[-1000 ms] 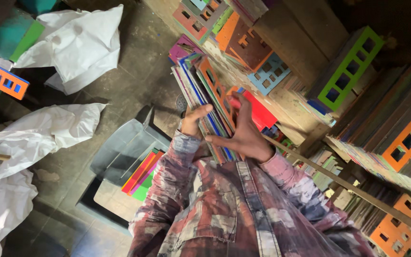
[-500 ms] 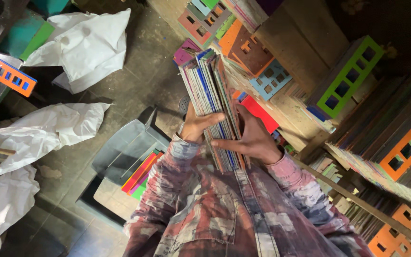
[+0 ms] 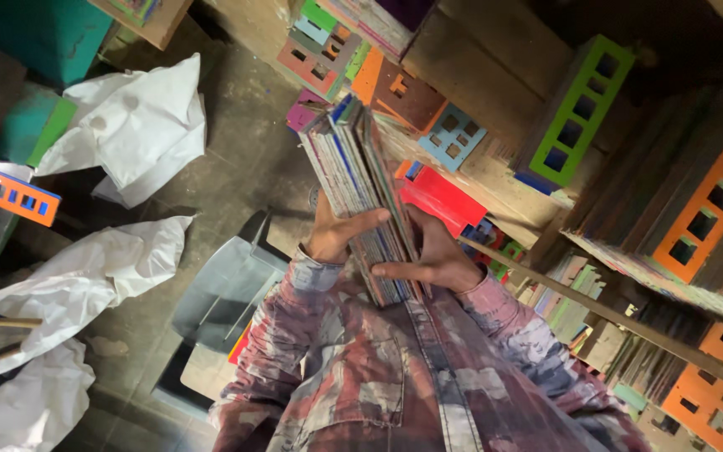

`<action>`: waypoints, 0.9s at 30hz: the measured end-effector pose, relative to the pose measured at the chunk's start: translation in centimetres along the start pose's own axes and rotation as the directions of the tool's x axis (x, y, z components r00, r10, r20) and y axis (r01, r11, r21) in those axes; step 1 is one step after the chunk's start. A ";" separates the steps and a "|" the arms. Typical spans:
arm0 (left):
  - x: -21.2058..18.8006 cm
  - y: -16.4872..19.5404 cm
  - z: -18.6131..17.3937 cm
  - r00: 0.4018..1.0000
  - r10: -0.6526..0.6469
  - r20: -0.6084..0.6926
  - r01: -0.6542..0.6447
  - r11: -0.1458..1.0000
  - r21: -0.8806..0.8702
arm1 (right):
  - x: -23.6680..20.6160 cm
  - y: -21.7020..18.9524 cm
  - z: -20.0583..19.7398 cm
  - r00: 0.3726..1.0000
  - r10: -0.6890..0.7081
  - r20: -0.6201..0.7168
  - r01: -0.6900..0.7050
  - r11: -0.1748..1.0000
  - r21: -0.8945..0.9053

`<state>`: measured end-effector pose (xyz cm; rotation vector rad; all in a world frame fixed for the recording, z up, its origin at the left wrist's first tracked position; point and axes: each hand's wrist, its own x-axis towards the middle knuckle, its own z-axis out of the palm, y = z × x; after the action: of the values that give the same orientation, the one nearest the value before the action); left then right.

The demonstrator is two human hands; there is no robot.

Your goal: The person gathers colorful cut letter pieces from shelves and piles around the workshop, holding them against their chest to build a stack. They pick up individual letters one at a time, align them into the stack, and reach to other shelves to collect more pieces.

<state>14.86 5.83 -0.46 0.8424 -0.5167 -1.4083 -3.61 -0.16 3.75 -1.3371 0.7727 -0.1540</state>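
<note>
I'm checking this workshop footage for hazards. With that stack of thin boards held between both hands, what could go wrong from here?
1. The stack is long and gripped only near its lower end by the left hand and right hand; the far boards might fan out and slide off.
2. The white sacks lie loose on the floor, so footing may be poor.
3. The light is dim, which could hide the crate below.

Hands: two, left hand (image 3: 338, 234), right hand (image 3: 433, 259)
Stacks held: one stack of boards (image 3: 361, 184)
White sacks counted left of hands: three (image 3: 140, 125)
</note>
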 end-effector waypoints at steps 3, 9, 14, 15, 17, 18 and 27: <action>1.2 0.6 0.6 0.987 0.072 0.144 -0.085 0.993 0.085 | -0.2 0.4 -0.9 0.955 -0.297 -0.029 0.294 0.953 -0.077; 8.4 0.6 3.0 0.813 0.339 0.473 -0.547 0.721 0.424 | 3.8 4.5 -9.1 0.988 -0.054 -0.143 0.104 0.920 0.377; 17.7 -0.8 5.3 0.758 0.196 0.622 -0.511 0.771 0.380 | 9.7 7.5 -17.6 0.987 -0.069 -0.146 0.100 0.972 0.212; 19.3 -1.1 5.7 0.755 0.127 0.643 -0.446 0.819 0.361 | 10.1 7.9 -18.5 0.985 -0.061 -0.160 0.094 0.973 0.210; 21.9 -1.7 6.1 0.748 0.067 0.661 -0.388 0.851 0.353 | 10.7 8.2 -19.8 0.983 -0.042 -0.178 0.086 0.966 0.245; 23.1 -2.0 6.2 0.745 0.036 0.666 -0.358 0.864 0.353 | 11.1 8.3 -20.2 0.983 -0.034 -0.183 0.084 0.959 0.272; 29.0 -7.0 5.1 0.756 0.050 0.652 -0.347 0.876 0.335 | 13.4 10.6 -21.9 0.854 -0.139 -0.501 0.299 0.919 0.255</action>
<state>10.19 -23.28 -7.46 0.6117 -1.4567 -1.3661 -9.76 -22.10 -12.05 -1.0731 0.9508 -0.7913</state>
